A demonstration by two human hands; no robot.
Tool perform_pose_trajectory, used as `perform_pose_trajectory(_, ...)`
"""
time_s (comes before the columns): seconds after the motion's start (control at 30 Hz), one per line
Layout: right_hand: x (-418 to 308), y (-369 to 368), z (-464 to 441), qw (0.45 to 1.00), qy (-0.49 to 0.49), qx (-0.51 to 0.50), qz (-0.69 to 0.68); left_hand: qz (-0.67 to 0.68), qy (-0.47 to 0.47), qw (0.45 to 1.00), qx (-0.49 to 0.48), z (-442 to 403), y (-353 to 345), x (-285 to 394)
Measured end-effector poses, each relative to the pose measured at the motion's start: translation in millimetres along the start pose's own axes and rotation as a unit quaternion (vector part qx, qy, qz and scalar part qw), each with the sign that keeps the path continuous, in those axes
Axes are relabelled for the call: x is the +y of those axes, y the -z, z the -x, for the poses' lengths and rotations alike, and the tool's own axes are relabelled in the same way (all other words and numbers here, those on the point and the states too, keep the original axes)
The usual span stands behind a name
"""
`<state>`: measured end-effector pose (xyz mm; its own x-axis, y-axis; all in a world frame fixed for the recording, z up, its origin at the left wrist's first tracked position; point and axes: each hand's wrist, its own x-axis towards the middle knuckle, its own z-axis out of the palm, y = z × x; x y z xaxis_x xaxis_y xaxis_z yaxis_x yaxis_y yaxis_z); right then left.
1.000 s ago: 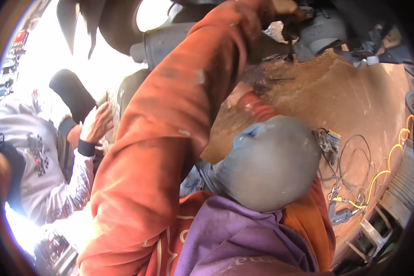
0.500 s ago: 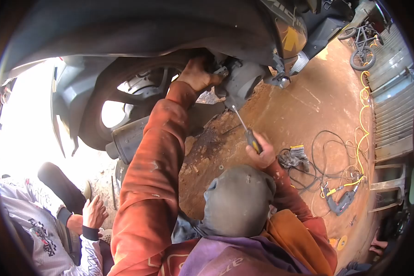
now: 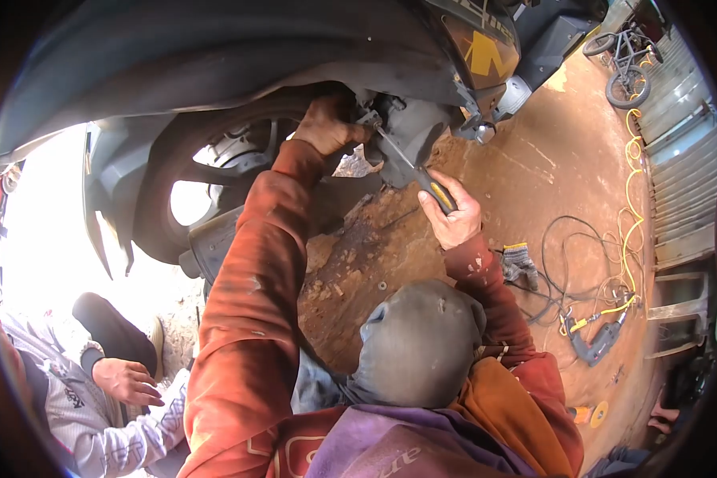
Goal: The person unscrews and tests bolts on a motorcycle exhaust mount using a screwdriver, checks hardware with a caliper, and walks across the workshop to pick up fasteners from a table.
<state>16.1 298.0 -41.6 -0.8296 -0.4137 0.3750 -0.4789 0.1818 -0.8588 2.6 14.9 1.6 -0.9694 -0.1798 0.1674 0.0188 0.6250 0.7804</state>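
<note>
My right hand (image 3: 456, 215) is closed around the black and yellow handle of a screwdriver (image 3: 438, 193). Its shaft slants up and left, and the tip is at or very near a small metal part (image 3: 371, 119) beside my left fingers. My left hand (image 3: 327, 127) reaches in under the motorcycle's dark bodywork (image 3: 215, 64), its fingers curled at that part; what they hold is partly hidden. A rounded grey engine part (image 3: 414, 131) sits right of the metal part. The rear wheel (image 3: 163, 191) is left of my left hand, with the exhaust silencer (image 3: 215, 239) below it.
Another person's hand (image 3: 127, 381) is at the lower left. On the dirt floor lie a glove (image 3: 519, 263), dark cables, a yellow coiled hose (image 3: 633, 207) and a power tool (image 3: 596, 344). A small bicycle (image 3: 628, 68) stands by the corrugated wall. My knee (image 3: 422, 342) is bent below.
My right hand has moved up with the screwdriver, whose tip has gone from below the grey engine part to the metal part by my left fingers. The other person's hand has lowered.
</note>
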Motion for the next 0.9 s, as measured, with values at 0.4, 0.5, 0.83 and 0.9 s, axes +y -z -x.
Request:
perform_pose_trajectory(0.4,4,-2,-2,0.999,-0.012,-0.007,-0.052,0.073,0.013,0.997,0.016,5,0,5)
perform_pose_trajectory(0.5,5,2,-2,0.982,-0.085,-0.024,-0.168,0.073,0.019,0.997,0.008,6,1,4)
perform_pose_trajectory(0.83,-14,3,-14,0.971,-0.148,-0.038,-0.185,0.038,-0.016,0.999,0.029,2,-3,-2)
perform_pose_trajectory(0.9,-17,0,-15,0.995,-0.041,0.000,-0.087,0.016,0.004,1.000,0.010,0,-3,-2)
